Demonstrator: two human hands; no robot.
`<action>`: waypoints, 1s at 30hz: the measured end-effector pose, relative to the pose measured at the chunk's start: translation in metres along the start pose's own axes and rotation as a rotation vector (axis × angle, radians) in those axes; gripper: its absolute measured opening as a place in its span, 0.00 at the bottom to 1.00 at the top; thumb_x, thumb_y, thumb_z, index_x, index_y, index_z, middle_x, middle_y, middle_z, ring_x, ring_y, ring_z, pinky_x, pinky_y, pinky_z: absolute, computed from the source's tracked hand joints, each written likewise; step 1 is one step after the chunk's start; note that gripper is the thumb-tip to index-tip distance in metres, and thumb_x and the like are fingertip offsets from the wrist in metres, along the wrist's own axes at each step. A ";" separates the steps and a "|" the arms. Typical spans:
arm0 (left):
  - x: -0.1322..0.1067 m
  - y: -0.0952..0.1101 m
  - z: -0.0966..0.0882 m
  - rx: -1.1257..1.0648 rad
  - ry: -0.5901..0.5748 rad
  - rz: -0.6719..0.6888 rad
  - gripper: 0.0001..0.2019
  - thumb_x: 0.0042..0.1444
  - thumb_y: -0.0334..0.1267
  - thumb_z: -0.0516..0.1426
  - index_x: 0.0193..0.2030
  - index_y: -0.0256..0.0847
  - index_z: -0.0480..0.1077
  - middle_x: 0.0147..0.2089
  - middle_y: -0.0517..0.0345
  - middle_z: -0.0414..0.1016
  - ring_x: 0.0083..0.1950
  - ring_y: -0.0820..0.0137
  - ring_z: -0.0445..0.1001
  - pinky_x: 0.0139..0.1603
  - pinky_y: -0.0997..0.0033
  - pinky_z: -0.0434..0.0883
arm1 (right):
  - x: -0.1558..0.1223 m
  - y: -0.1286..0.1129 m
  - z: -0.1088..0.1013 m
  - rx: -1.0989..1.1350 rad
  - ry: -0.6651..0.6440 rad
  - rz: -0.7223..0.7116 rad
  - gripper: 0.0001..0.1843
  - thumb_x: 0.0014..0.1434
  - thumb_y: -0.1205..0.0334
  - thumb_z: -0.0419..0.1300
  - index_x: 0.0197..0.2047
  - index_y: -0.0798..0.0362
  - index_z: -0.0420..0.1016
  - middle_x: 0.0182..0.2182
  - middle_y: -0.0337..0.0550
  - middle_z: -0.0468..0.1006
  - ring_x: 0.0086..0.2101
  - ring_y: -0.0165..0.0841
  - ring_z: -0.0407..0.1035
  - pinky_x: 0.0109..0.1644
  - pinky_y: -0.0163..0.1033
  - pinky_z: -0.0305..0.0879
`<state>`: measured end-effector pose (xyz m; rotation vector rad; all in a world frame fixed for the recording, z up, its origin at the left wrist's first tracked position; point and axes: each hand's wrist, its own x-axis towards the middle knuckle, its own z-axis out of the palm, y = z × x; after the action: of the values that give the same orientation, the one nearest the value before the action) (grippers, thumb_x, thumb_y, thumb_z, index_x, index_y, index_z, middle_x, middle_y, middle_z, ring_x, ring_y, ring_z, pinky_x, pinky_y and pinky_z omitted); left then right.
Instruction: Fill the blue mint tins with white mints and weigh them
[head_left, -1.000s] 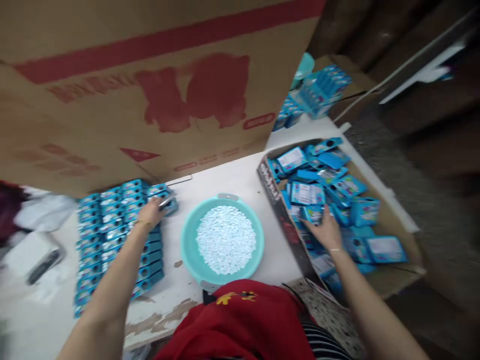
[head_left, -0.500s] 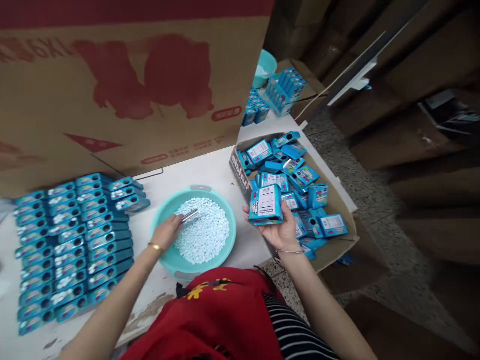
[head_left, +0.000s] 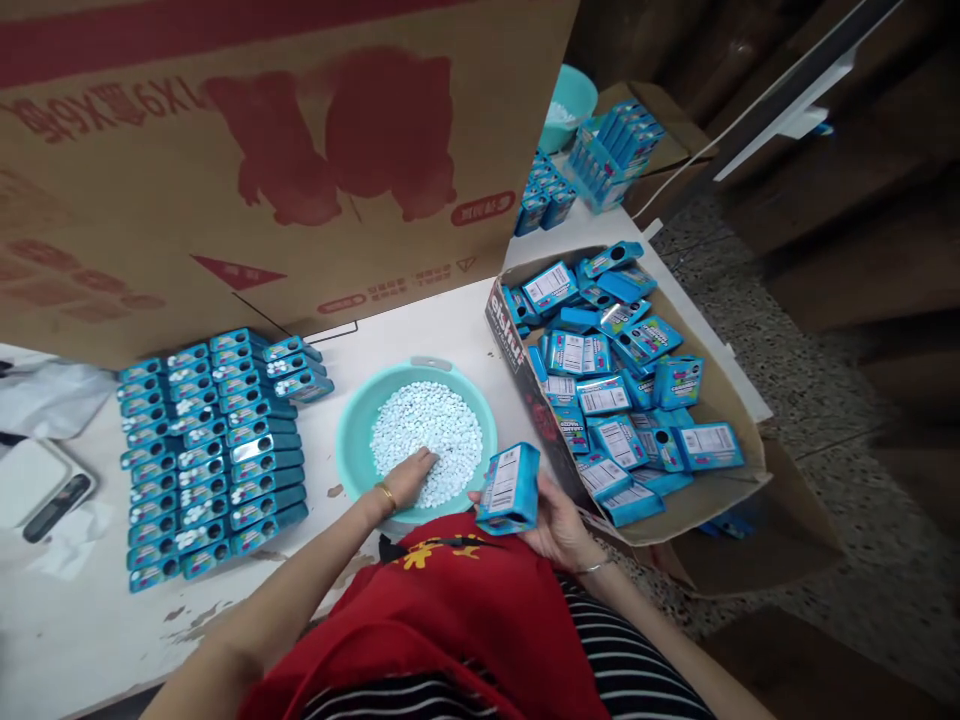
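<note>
My left hand [head_left: 411, 478] is closed with its fingertips down at the small white candies [head_left: 427, 425] in a turquoise bowl [head_left: 352, 450]. The metal scoop seen in this hand a moment earlier is hidden among the candies and behind the fingers. My right hand [head_left: 559, 525] grips a small blue candy box [head_left: 508, 488] beside the bowl's right rim, its white label panel facing up. On the right, an open cardboard carton [head_left: 517, 350] holds many similar blue boxes [head_left: 604, 395] lying in a jumble.
Rows of blue boxes with round holes [head_left: 217, 450] stand on the white table [head_left: 90, 640] at left. A big cardboard box [head_left: 300, 200] walls off the back. Far left lies a white scale [head_left: 41, 490]. Behind the carton are another turquoise bowl [head_left: 577, 95] and a stacked display [head_left: 615, 150].
My right hand has brought the blue box away from the carton, toward the bowl and my body, turning it. My left hand has lowered the scoop into the candies. The view has shifted.
</note>
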<state>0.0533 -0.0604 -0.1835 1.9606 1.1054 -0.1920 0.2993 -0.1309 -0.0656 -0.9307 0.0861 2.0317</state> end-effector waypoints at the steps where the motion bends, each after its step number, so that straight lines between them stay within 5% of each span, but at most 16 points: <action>1: -0.003 0.001 0.000 -0.031 -0.014 0.010 0.23 0.51 0.22 0.49 0.53 0.41 0.65 0.50 0.51 0.67 0.50 0.67 0.69 0.57 0.64 0.67 | 0.001 0.001 -0.003 -0.008 0.029 0.004 0.28 0.49 0.43 0.66 0.49 0.51 0.72 0.44 0.49 0.80 0.44 0.48 0.76 0.52 0.58 0.69; 5: -0.009 0.009 0.000 -0.144 -0.029 0.020 0.20 0.50 0.26 0.52 0.51 0.39 0.66 0.45 0.53 0.70 0.46 0.67 0.70 0.52 0.64 0.70 | 0.001 -0.003 -0.010 -0.002 0.099 0.030 0.21 0.53 0.50 0.66 0.47 0.50 0.71 0.40 0.44 0.81 0.41 0.44 0.77 0.48 0.54 0.72; 9: -0.019 0.017 -0.015 -0.232 0.016 0.020 0.17 0.56 0.34 0.52 0.53 0.39 0.65 0.47 0.53 0.71 0.45 0.68 0.71 0.50 0.65 0.70 | 0.007 -0.013 -0.008 0.095 0.147 -0.110 0.20 0.52 0.54 0.66 0.47 0.47 0.70 0.40 0.39 0.80 0.40 0.41 0.77 0.44 0.51 0.73; 16: -0.058 0.046 -0.094 -0.254 0.151 0.127 0.16 0.61 0.41 0.51 0.55 0.41 0.66 0.46 0.52 0.70 0.44 0.69 0.69 0.47 0.66 0.69 | 0.045 -0.022 0.005 0.161 0.296 -0.250 0.15 0.50 0.52 0.67 0.38 0.48 0.72 0.31 0.35 0.79 0.32 0.32 0.72 0.32 0.37 0.71; 21: -0.070 0.086 -0.140 -0.102 0.118 0.174 0.15 0.61 0.38 0.50 0.53 0.41 0.67 0.45 0.52 0.71 0.43 0.69 0.70 0.46 0.67 0.70 | 0.068 -0.015 0.019 0.183 0.279 -0.185 0.14 0.50 0.51 0.67 0.35 0.49 0.72 0.28 0.36 0.77 0.29 0.31 0.71 0.32 0.36 0.71; 26: -0.064 0.116 -0.155 0.141 0.090 0.103 0.16 0.57 0.33 0.51 0.52 0.40 0.67 0.46 0.50 0.74 0.46 0.65 0.73 0.48 0.63 0.71 | 0.076 -0.001 0.026 0.141 0.228 -0.151 0.16 0.49 0.50 0.68 0.35 0.50 0.71 0.26 0.36 0.75 0.27 0.31 0.70 0.29 0.35 0.70; 30: -0.060 0.150 -0.162 0.450 0.029 -0.066 0.19 0.55 0.28 0.49 0.54 0.38 0.64 0.43 0.47 0.75 0.41 0.62 0.76 0.39 0.65 0.72 | 0.078 0.005 0.028 0.154 0.234 -0.107 0.16 0.50 0.50 0.68 0.35 0.50 0.71 0.24 0.36 0.73 0.26 0.30 0.69 0.28 0.34 0.69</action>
<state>0.0896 -0.0152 0.0372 2.3264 1.2242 -0.4847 0.2532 -0.0695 -0.0974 -1.0481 0.3096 1.7847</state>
